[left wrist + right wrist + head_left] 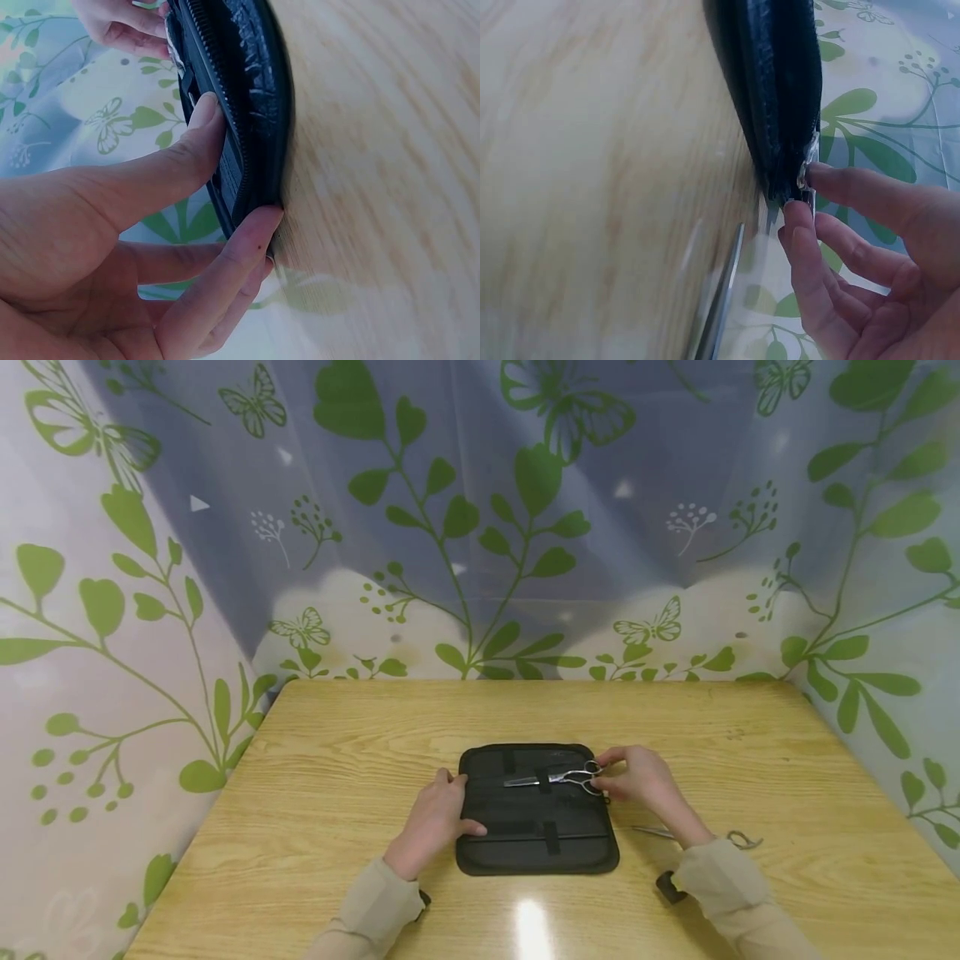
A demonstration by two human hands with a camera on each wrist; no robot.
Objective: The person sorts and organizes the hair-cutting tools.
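A black zip case (495,852) lies open-faced on the table, with dark elastic loops across its inside. A silver pair of scissors (557,777) lies across it, blades pointing left and crossing under one loop. My left hand (432,818) grips the case's left edge; in the left wrist view the thumb (204,112) presses the inner face and the fingers are at the rim. At the case's right side, my right hand (639,781) holds the finger rings of the scissors between thumb and fingers. A second pair of scissors (744,841) lies on the table, partly hidden by the right forearm.
The wooden table (337,727) reaches back to a curtain (465,568) printed with green leaves and butterflies, which also encloses both sides. A dark strap piece (670,887) shows at the right cuff. Light glares off the table's front.
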